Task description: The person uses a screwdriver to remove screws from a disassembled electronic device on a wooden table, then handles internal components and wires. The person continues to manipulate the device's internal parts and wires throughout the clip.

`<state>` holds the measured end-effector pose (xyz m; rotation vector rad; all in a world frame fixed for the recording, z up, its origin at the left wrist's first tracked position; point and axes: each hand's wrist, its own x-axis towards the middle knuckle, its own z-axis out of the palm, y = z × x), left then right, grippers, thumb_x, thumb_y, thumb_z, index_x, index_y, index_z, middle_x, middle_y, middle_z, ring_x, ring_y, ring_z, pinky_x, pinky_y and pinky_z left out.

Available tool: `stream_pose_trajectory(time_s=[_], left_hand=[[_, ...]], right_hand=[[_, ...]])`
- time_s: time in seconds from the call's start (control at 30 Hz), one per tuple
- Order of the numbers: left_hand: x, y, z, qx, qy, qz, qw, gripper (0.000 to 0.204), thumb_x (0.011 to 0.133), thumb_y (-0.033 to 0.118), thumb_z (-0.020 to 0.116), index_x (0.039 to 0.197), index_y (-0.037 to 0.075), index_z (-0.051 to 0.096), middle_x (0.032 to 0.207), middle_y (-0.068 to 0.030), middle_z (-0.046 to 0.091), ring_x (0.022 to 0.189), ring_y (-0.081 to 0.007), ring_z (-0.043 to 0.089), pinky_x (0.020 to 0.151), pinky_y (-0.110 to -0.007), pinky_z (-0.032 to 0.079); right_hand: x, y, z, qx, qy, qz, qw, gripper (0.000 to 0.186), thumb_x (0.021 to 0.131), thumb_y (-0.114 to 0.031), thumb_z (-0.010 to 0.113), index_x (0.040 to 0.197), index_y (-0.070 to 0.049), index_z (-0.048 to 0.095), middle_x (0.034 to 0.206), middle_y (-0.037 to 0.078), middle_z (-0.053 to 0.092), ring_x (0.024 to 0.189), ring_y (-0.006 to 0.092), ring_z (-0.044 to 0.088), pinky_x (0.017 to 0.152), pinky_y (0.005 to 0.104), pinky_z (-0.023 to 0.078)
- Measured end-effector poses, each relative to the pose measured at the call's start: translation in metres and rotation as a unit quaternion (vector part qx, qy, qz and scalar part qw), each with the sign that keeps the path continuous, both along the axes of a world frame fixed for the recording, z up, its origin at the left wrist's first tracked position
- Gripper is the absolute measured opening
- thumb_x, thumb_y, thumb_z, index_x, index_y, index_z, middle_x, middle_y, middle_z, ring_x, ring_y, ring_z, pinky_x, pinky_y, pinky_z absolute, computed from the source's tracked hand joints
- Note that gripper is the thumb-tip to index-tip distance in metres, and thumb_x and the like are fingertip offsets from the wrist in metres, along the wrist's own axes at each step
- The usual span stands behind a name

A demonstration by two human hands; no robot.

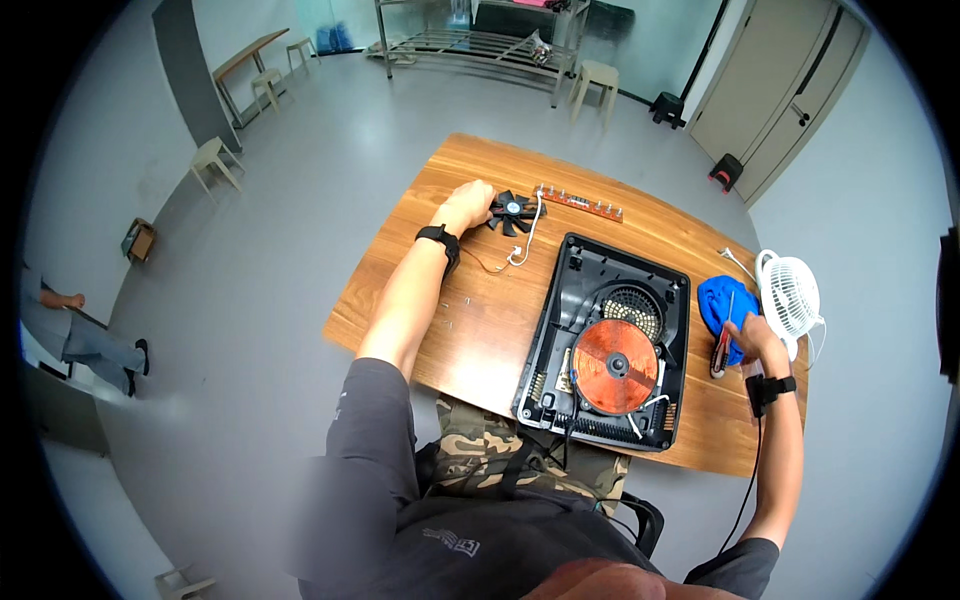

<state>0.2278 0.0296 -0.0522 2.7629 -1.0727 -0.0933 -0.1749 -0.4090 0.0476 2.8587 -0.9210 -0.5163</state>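
At the table's far left, my left hand (466, 207) is closed at the edge of a small black cooling fan (513, 210), its fingertips partly hidden. Thin wires with a white connector (516, 255) trail from beside the fan. On the right, my right hand (757, 336) is closed around what looks like a screwdriver (729, 312), its thin shaft showing over a blue cloth (712, 297). A tool with a red and black handle (720, 357) lies beside that hand. Between my arms sits an opened induction cooker base (582, 270) with a round copper coil (594, 352).
A narrow circuit board strip (590, 206) lies beyond the cooker on the wooden table (400, 260). Small screws (447, 323) are scattered at the left. A white desk fan (790, 295) stands at the right edge. Another person (90, 335) is at the far left.
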Motion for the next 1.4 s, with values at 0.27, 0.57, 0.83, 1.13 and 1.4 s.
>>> stream_pose_trajectory(time_s=[0.27, 0.57, 0.83, 1.13, 1.4], left_hand=[[-0.028, 0.024, 0.038, 0.021, -0.037, 0.051, 0.998, 0.023, 0.077, 0.010, 0.079, 0.099, 0.002, 0.075, 0.108, -0.0214, 0.073, 0.105, -0.0374, 0.070, 0.091, -0.043, 0.058], [-0.035, 0.066, 0.069, -0.086, -0.064, 0.032, 0.994, 0.028, 0.075, 0.015, 0.078, 0.101, 0.003, 0.075, 0.093, -0.0227, 0.073, 0.090, -0.0386, 0.072, 0.080, -0.045, 0.057], [-0.112, 0.008, 0.144, -0.167, -0.001, -0.112, 0.979, 0.029, 0.076, 0.009, 0.077, 0.102, -0.004, 0.074, 0.082, -0.0171, 0.071, 0.071, -0.0232, 0.068, 0.069, -0.034, 0.055], [-0.163, -0.085, 0.117, -0.178, -0.029, -0.270, 0.946, 0.036, 0.073, 0.010, 0.077, 0.107, -0.003, 0.071, 0.087, -0.0200, 0.072, 0.081, -0.0311, 0.072, 0.076, -0.039, 0.058], [-0.194, -0.134, 0.081, -0.145, -0.025, -0.280, 0.949, 0.036, 0.075, 0.009, 0.078, 0.108, -0.002, 0.069, 0.101, -0.0206, 0.072, 0.097, -0.0374, 0.070, 0.086, -0.044, 0.057]], right_hand=[[0.017, 0.019, 0.004, 0.043, -0.027, 0.021, 0.999, 0.065, 0.100, -0.051, 0.057, 0.103, 0.013, 0.070, 0.099, 0.035, 0.069, 0.095, 0.0464, 0.070, 0.084, 0.0504, 0.057], [0.010, 0.024, -0.005, 0.032, -0.103, 0.120, 0.987, 0.058, 0.096, -0.046, 0.060, 0.091, 0.010, 0.070, 0.094, 0.034, 0.069, 0.090, 0.0480, 0.068, 0.081, 0.0515, 0.055], [0.015, 0.034, 0.017, 0.047, -0.164, 0.129, 0.977, 0.047, 0.090, -0.039, 0.070, 0.091, 0.007, 0.071, 0.095, 0.031, 0.071, 0.094, 0.0452, 0.069, 0.084, 0.0501, 0.056], [0.009, 0.035, 0.009, 0.088, -0.228, 0.171, 0.955, 0.037, 0.088, -0.028, 0.073, 0.104, 0.004, 0.064, 0.092, 0.024, 0.072, 0.090, 0.0415, 0.069, 0.081, 0.0476, 0.055], [0.023, 0.068, -0.005, 0.112, -0.244, 0.211, 0.940, 0.060, 0.085, -0.020, 0.079, 0.135, -0.001, 0.053, 0.125, 0.025, 0.063, 0.116, 0.0414, 0.062, 0.097, 0.0475, 0.053]])
